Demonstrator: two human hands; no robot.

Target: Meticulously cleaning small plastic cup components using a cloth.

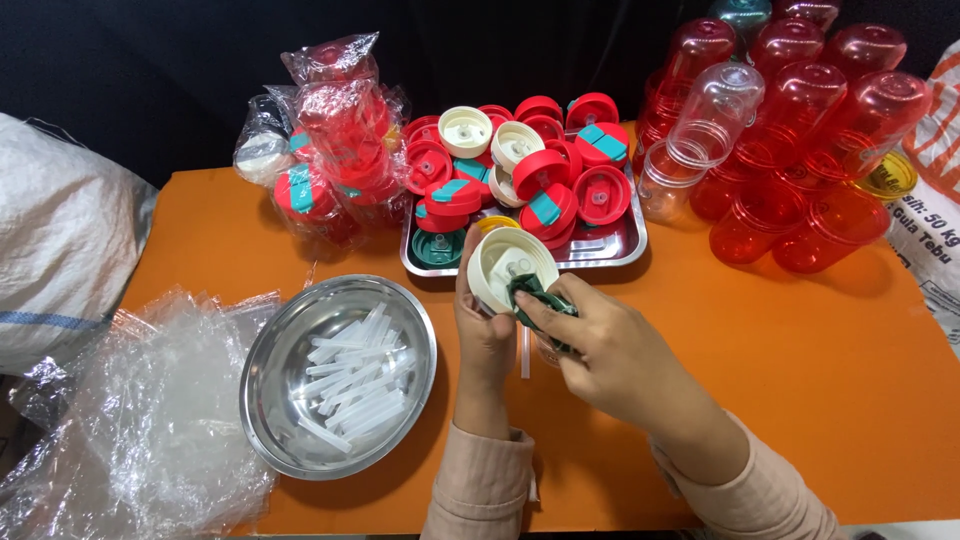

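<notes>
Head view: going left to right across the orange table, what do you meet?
White sack → clear plastic sheets → steel bowl of clear straws → cream lid held in the hands → red tumblers

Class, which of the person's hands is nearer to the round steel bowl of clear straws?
Left. The left hand is just right of the steel bowl; the right hand lies farther right.

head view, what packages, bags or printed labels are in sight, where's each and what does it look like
Printed sack: right edge, behind the red cups; white woven, orange and black print.
Plain sack: left edge; white woven, a thin blue stripe, bulging.
Bagged lids: back left of the tray; clear wrap around red and teal lids.
Empty bags: front left, beside the bowl; clear, crumpled, heaped.
No screens or signs.
</notes>
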